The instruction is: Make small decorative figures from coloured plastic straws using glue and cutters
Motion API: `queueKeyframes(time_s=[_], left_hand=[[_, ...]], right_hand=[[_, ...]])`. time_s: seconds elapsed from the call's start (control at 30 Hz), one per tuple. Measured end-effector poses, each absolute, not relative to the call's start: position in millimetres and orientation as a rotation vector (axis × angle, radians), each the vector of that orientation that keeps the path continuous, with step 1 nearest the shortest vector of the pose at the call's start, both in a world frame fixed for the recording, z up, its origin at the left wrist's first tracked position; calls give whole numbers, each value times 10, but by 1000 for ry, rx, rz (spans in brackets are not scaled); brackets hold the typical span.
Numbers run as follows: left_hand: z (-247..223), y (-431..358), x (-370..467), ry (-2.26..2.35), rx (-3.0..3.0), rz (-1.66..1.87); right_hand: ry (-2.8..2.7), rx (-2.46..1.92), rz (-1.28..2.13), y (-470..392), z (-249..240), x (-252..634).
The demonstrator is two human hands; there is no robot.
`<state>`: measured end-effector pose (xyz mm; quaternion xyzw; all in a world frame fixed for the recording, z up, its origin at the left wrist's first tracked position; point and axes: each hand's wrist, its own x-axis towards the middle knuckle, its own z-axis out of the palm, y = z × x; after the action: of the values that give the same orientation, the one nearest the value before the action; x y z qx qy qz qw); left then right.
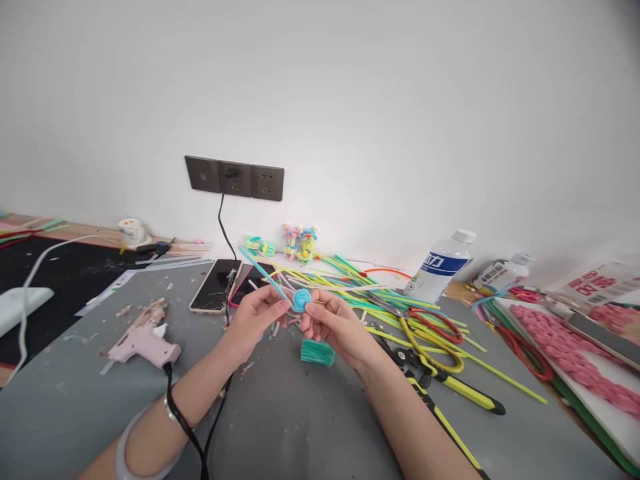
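Observation:
Between my two hands is a light blue pipe cleaner [302, 299], wound into a small flat coil with a straight tail rising to the upper left. My left hand [261, 312] pinches it where the tail meets the coil. The fingers of my right hand [336, 324] are closed on the coil's right edge. Just below my hands, a teal ribbed block [317, 353] lies on the grey mat [290, 427]. Part of the coil is hidden behind my fingertips.
A pink glue gun [145, 340] with a black cord lies at left, near a phone [216, 287]. Yellow and green pipe cleaners [360, 277], scissors [435, 340], yellow-black pliers [450, 383] and a water bottle [440, 267] fill the right. Small pipe-cleaner figures [300, 243] stand by the wall.

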<state>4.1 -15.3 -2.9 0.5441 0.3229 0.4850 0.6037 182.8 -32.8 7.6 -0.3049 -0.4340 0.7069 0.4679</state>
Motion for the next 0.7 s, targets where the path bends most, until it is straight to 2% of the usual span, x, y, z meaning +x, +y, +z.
queueKeyframes(time_s=[0.7], left_hand=[[9,-115,10,858,1349,1047]], right_hand=[[-1335,-879,1569,-329,107,1856]])
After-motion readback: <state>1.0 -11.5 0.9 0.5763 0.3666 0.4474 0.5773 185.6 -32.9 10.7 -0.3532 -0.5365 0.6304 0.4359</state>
